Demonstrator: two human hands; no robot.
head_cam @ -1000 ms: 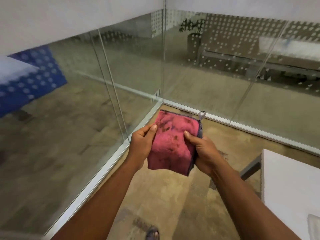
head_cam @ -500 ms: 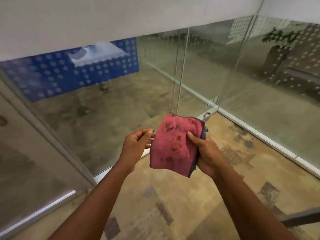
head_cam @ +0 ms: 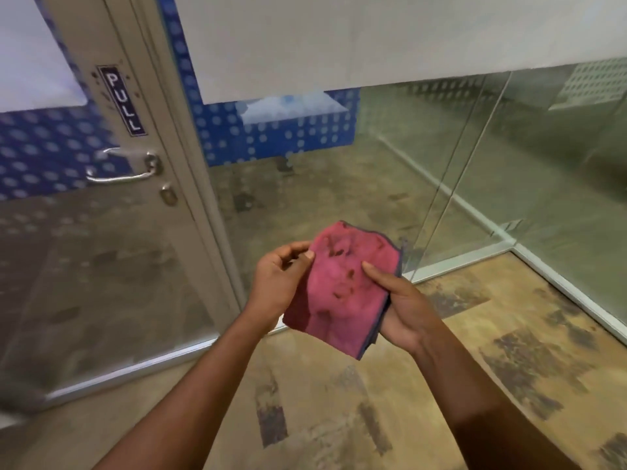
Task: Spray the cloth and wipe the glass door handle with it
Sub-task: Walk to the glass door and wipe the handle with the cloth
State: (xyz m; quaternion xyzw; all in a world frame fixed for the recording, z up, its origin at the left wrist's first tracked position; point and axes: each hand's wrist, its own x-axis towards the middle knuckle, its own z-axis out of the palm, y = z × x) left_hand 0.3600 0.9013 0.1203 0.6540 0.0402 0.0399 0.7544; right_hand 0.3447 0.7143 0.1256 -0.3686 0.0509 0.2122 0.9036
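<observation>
A folded pink cloth (head_cam: 342,290) with dark damp spots is held in front of me, about waist high. My right hand (head_cam: 397,300) grips its right edge, thumb on top. My left hand (head_cam: 280,281) pinches its left edge between thumb and fingers. The glass door (head_cam: 84,266) stands at the left, with a silver lever handle (head_cam: 125,173) on its pale frame, below a "PULL" sign (head_cam: 122,100). Both hands are well to the right of and below the handle. No spray bottle is in view.
A small keyhole lock (head_cam: 168,195) sits just under the handle. Glass partition walls (head_cam: 441,171) with a metal floor rail (head_cam: 458,262) run from the door to a corner at right. Patterned brown carpet (head_cam: 339,401) covers the floor beneath me.
The view has swung left, bringing the door, its handle and the PULL sign into sight. My left hand, briefly off the cloth half a second ago, now pinches its left edge again.
</observation>
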